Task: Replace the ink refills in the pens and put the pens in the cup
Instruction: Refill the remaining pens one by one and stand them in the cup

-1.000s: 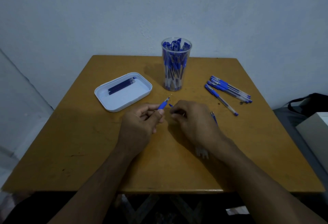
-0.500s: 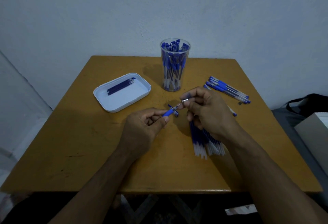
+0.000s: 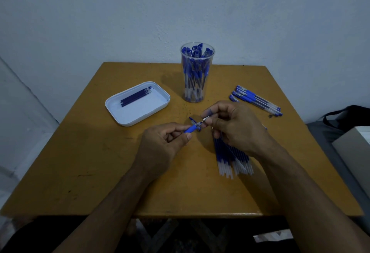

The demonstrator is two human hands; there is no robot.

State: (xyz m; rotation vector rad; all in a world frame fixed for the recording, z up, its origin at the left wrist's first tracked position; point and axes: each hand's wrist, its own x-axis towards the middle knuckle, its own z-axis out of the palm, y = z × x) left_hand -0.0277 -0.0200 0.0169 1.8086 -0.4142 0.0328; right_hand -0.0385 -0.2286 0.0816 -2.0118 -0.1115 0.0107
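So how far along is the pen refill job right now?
Done: the clear plastic cup is packed with blue pens. In hand: the left hand grips a blue-grip pen while the right hand pinches its tip. Left: capped pens at right, fresh refills waiting.

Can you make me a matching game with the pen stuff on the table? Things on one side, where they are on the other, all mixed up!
Things:
1. cup
2. white tray
3. loose pens
4. pile of refills

Places:
A. far right side of the table
B. under the right hand
C. left of the cup
D. at the back middle, full of pens

Pairs: 1-D, 2-C, 3-A, 4-B
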